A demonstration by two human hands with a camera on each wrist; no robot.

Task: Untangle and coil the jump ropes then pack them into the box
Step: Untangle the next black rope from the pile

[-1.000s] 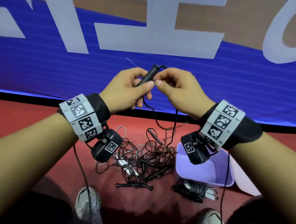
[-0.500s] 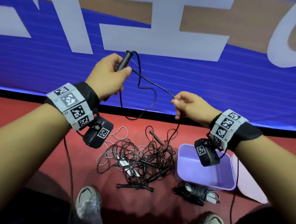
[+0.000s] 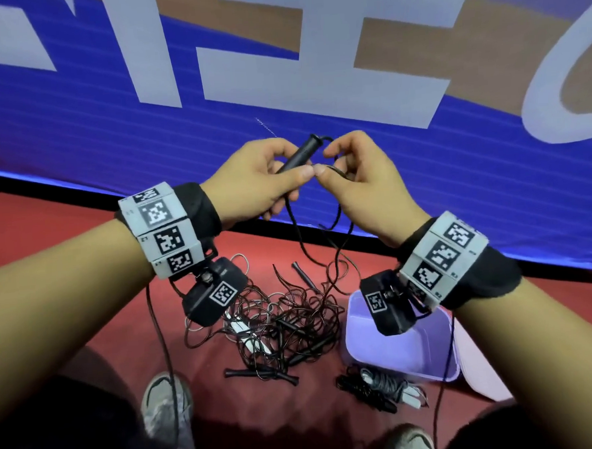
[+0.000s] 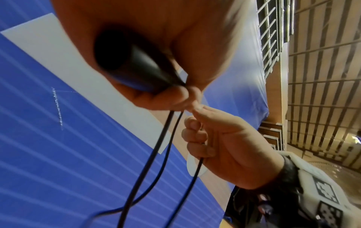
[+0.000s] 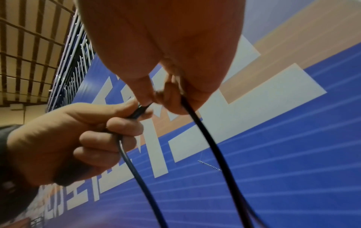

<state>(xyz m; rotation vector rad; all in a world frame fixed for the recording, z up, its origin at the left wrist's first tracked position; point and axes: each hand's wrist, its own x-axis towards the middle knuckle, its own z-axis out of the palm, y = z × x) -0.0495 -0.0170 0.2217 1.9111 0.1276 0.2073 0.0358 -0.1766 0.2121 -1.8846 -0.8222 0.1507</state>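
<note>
My left hand (image 3: 268, 181) grips a black jump-rope handle (image 3: 301, 153) raised at chest height; the same handle (image 4: 132, 67) fills its palm in the left wrist view. My right hand (image 3: 354, 176) pinches the thin black cord (image 3: 335, 218) right beside the left thumb. Loops of this cord (image 5: 205, 138) hang from both hands down toward a tangled pile of black and white ropes (image 3: 282, 324) on the red floor. To the pile's right stands an open lilac box (image 3: 397, 359). A coiled rope bundle (image 3: 378, 388) lies on the floor in front of the box.
A blue banner wall (image 3: 111, 131) with large pale letters rises just behind the pile. Loose black handles (image 3: 261, 373) lie at the pile's near edge. My shoes (image 3: 166, 402) stand close to the pile. The box lid (image 3: 480, 372) lies to the right of the box.
My hands, spread apart half a second ago with the cord stretched between them, have come back together. The left hand dropped and moved right; the right hand rose to meet it at the handle.
</note>
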